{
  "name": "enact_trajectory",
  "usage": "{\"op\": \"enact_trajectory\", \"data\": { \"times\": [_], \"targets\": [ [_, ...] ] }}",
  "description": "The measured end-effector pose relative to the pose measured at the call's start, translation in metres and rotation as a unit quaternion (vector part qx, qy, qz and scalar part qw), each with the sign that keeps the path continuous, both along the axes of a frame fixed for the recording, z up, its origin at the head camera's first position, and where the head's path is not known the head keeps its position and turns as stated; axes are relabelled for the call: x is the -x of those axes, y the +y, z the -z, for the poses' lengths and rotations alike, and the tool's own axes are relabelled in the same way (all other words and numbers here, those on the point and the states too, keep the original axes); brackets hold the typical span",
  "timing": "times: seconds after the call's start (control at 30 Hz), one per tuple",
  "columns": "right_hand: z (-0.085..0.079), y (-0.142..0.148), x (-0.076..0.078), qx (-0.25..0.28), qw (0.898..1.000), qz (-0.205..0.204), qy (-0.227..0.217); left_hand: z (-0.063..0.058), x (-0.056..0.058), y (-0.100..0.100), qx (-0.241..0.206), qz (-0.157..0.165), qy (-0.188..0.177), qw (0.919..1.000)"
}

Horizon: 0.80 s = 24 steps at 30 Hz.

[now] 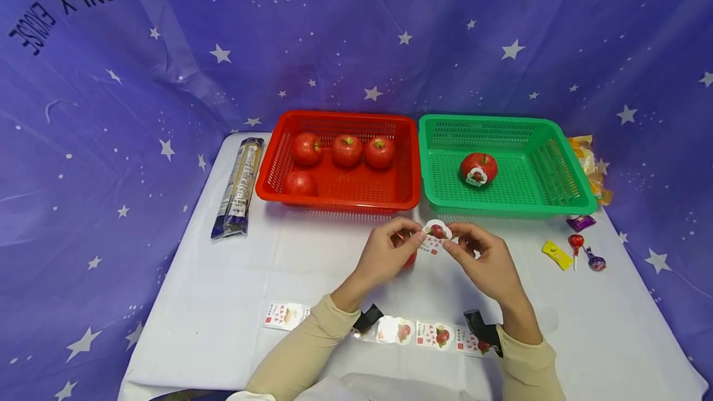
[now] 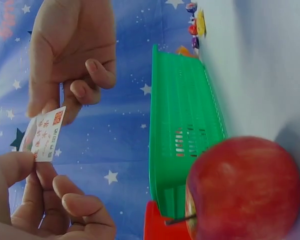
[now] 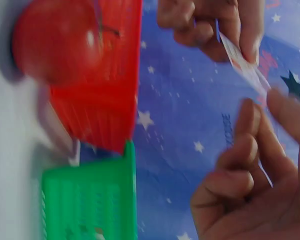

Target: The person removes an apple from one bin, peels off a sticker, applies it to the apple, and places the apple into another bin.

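Observation:
Above the middle of the white table, both hands hold one apple sticker (image 1: 437, 231) by its edges. My left hand (image 1: 388, 252) pinches its left side between thumb and forefinger. From the other side, my right hand (image 1: 492, 262) pinches it too. The sticker (image 2: 49, 136) shows red and green print in the left wrist view. A red apple (image 2: 247, 190) rests on the table by the left hand, mostly hidden behind that hand in the head view. Toward the front edge lies a strip of stickers (image 1: 427, 334), partly covered by the left forearm and right wrist.
A red basket (image 1: 356, 202) with several apples stands at the back. Beside it, a green basket (image 1: 512, 208) holds one apple (image 1: 486, 164) bearing a sticker. Wrapped candies (image 1: 557, 255) and lollipops (image 1: 576, 242) lie at right, a long plastic packet (image 1: 238, 187) at left.

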State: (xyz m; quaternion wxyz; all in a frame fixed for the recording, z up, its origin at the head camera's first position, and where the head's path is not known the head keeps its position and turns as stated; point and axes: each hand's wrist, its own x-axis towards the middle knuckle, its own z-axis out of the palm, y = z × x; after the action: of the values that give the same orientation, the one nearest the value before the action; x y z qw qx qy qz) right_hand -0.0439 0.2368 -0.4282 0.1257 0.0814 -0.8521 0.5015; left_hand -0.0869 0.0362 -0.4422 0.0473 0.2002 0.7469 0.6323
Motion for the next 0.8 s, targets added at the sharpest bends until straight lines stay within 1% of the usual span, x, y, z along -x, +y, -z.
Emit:
{"op": "enact_trajectory", "data": {
  "times": [0.07,0.17,0.2,0.3,0.37,0.43,0.5,0.57,0.7,0.8],
  "targets": [
    [0.0,-0.007,0.0,0.027,0.999,0.009,-0.015,0.0,0.0,-0.004,-0.005,0.0,-0.009,0.9999],
    [-0.007,-0.017,-0.001,0.053,0.998,0.02,-0.018,0.002,0.002,-0.012,0.003,0.012,-0.003,0.9999],
    [-0.01,-0.02,-0.002,0.056,0.998,0.022,-0.018,0.004,0.003,-0.015,0.01,0.021,0.001,0.9997],
    [-0.018,-0.025,-0.004,0.061,0.998,0.022,-0.02,0.012,0.004,-0.031,0.067,0.043,0.02,0.9966],
    [-0.02,-0.026,-0.006,0.061,0.998,0.018,-0.021,0.021,0.005,-0.042,0.117,0.053,0.036,0.991],
    [-0.022,-0.025,-0.007,0.058,0.998,0.013,-0.021,0.03,0.006,-0.052,0.168,0.055,0.049,0.9831],
    [-0.022,-0.024,-0.007,0.055,0.998,0.006,-0.02,0.038,0.008,-0.058,0.207,0.059,0.049,0.9753],
    [-0.022,-0.022,-0.007,0.055,0.998,0.001,-0.021,0.046,0.01,-0.06,0.24,0.071,0.045,0.967],
    [-0.021,-0.022,-0.008,0.056,0.998,-0.007,-0.03,0.059,0.017,-0.056,0.28,0.109,0.034,0.9532],
    [-0.021,-0.023,-0.008,0.049,0.998,-0.011,-0.036,0.065,0.021,-0.052,0.294,0.122,0.031,0.9474]
  ]
}}
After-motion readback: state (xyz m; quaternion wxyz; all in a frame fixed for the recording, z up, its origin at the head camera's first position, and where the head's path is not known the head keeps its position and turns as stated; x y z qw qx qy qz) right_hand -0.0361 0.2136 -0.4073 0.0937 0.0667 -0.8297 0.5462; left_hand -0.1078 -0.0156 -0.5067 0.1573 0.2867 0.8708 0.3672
